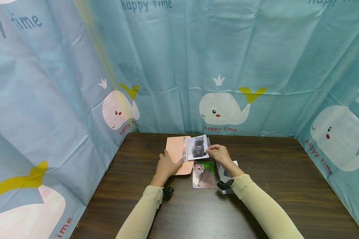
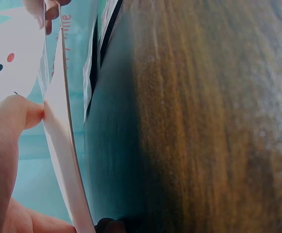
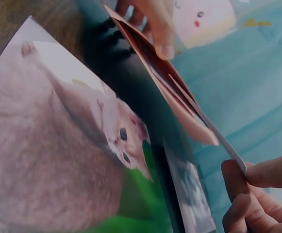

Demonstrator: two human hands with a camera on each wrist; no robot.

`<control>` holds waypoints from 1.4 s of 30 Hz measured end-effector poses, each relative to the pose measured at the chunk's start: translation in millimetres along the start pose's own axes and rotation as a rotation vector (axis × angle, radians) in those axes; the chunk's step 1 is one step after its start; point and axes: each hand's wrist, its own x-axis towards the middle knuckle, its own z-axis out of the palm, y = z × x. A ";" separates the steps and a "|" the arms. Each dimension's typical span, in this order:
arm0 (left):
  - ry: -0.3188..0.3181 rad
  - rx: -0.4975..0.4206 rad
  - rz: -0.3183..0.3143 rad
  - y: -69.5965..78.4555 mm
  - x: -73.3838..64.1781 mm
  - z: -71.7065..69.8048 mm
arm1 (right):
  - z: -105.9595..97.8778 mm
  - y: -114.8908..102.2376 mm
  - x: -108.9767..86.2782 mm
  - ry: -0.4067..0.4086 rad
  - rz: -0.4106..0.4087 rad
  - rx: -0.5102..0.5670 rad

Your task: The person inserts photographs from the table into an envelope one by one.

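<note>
My left hand grips the lower left of a peach photo album, its thumb on the upper side. In the left wrist view, the album is raised off the table. My right hand pinches the right edge of a grey cat photo, which lies over the album's right part. The right wrist view has the photo's far end at the album's layered opening, with its white edge between thumb and fingers. How deep it sits is hidden. A bluish strip shows beside the photo.
A kitten photo with a green background lies on the dark wooden table just below the album. Another photo is partly covered by the right wrist. A pale blue whale-print curtain hangs around the table's back and sides.
</note>
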 end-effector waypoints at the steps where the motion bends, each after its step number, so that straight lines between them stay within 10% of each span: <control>1: -0.002 0.002 -0.003 -0.2 0.1 0.3 | 2.0 -0.1 0.6 -0.003 -0.003 -0.006; 42: -0.004 0.007 -0.003 0.8 -0.3 -1.4 | 65.9 -16.6 11.0 0.018 -0.061 -0.145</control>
